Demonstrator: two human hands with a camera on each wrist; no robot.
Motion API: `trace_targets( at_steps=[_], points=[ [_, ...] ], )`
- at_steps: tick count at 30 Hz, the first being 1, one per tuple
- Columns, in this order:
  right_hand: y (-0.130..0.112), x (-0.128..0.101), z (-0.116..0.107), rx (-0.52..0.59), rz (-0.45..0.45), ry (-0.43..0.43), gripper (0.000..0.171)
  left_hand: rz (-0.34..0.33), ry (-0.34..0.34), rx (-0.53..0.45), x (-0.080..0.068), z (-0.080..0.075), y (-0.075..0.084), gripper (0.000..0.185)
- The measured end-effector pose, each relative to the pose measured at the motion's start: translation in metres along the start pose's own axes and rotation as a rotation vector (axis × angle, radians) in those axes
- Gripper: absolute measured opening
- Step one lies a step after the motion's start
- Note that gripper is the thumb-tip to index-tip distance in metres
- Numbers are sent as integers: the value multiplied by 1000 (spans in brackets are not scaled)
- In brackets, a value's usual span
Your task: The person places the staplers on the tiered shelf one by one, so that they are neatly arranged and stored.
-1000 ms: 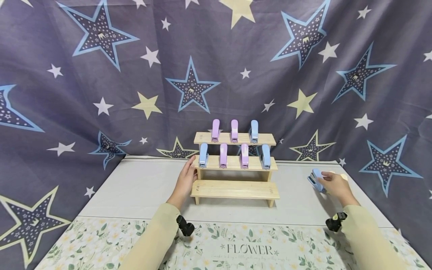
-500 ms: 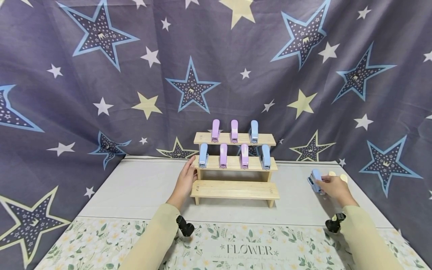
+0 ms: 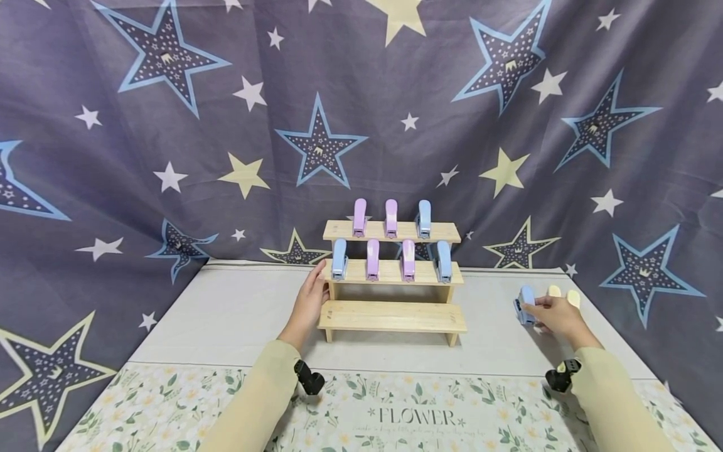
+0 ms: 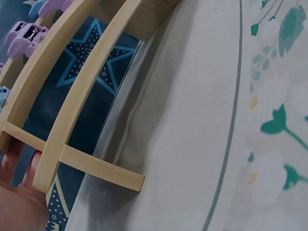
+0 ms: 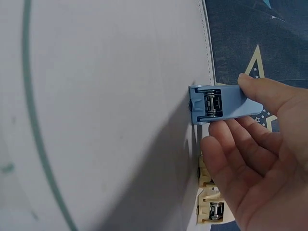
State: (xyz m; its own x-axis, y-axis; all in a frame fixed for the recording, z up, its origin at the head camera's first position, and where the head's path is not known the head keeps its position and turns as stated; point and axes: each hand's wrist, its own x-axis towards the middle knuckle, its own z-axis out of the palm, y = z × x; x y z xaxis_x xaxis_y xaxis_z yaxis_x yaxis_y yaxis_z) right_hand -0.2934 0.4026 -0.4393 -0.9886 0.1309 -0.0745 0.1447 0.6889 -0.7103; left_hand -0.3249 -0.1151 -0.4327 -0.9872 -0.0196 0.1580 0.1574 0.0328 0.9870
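Observation:
In the head view, a three-tier wooden display stand [image 3: 395, 315] stands mid-table. My left hand [image 3: 307, 301] grips its left side, fingers round the end of the frame; the left wrist view shows fingertips [image 4: 10, 161] by the side bar. Purple staplers [image 3: 373, 260] and blue staplers stand on the top and middle tiers; the lowest tier holds none. To the right, my right hand [image 3: 559, 314] pinches another blue stapler [image 5: 231, 103] between thumb and fingers. That stapler is upright, its base at or near the table top; contact cannot be told.
Two cream staplers [image 5: 210, 207] stand beside and behind my right hand, partly hidden by it. A floral mat [image 3: 418, 392] covers the front of the white table [image 3: 243, 307]. A star-patterned curtain [image 3: 226, 125] hangs behind and at both sides.
My right hand has turned the blue stapler from tilted to more upright and shifted it slightly left. The left hand and the stand keep their places.

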Motion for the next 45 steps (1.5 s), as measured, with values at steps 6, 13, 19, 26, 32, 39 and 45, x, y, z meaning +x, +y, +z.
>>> trace_targets(
  at_steps=[6, 13, 19, 26, 32, 39, 45],
  points=[
    [-1, -2, 0, 3, 7, -2, 60, 1, -9, -7, 0, 0, 1, 48],
    [-6, -8, 1, -8, -15, -3, 52, 1, -14, 6, 0, 1, 2, 47],
    [-15, -13, 4, -56, -39, -14, 52, -1, -15, 4, -1, 1, 2, 47],
    [-35, -20, 6, -96, -139, 18, 44, -3, -10, 1, -1, 1, 1, 47],
    [-53, -28, 7, -85, -199, -8, 43, 4, -11, -3, -1, 1, 0, 48],
    [-78, -42, 12, -69, -258, -46, 45, -1, -8, -1, -1, 0, 2, 47],
    [-100, -54, 18, -96, -310, -56, 43, 7, -9, 6, -1, 0, 1, 48]
  ],
)
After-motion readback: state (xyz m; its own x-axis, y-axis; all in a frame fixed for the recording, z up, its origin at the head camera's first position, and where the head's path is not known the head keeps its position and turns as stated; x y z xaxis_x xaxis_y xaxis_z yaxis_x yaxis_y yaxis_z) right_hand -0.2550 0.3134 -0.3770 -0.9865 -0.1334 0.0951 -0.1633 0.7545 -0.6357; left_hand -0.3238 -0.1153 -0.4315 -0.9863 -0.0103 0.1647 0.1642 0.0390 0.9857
